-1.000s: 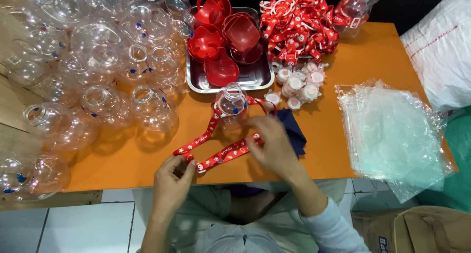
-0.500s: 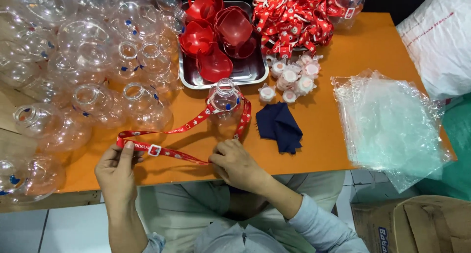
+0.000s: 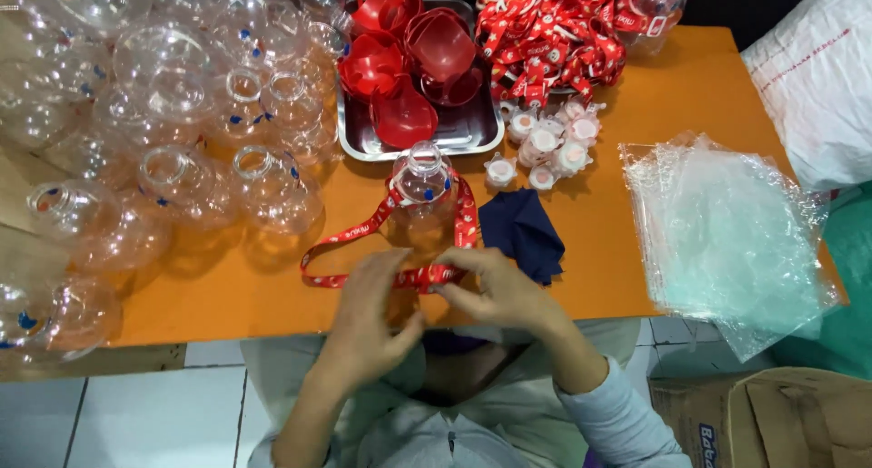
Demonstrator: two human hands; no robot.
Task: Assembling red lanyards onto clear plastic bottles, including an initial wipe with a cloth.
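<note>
A clear plastic bottle stands on the orange table with a red printed strap looped round its neck. My left hand and my right hand meet at the table's near edge. Both pinch the strap's lower run, fingers closed on it. A folded dark blue cloth lies just right of the bottle, touching my right hand's far side.
Several clear round bottles crowd the left half. A metal tray holds red cup-shaped parts. A heap of red straps and white caps lie behind. Clear plastic bags at right; a cardboard box on the floor.
My left hand has come in from the far left to meet my right hand. The strap, stretched out before, now hangs in a loop between bottle and hands.
</note>
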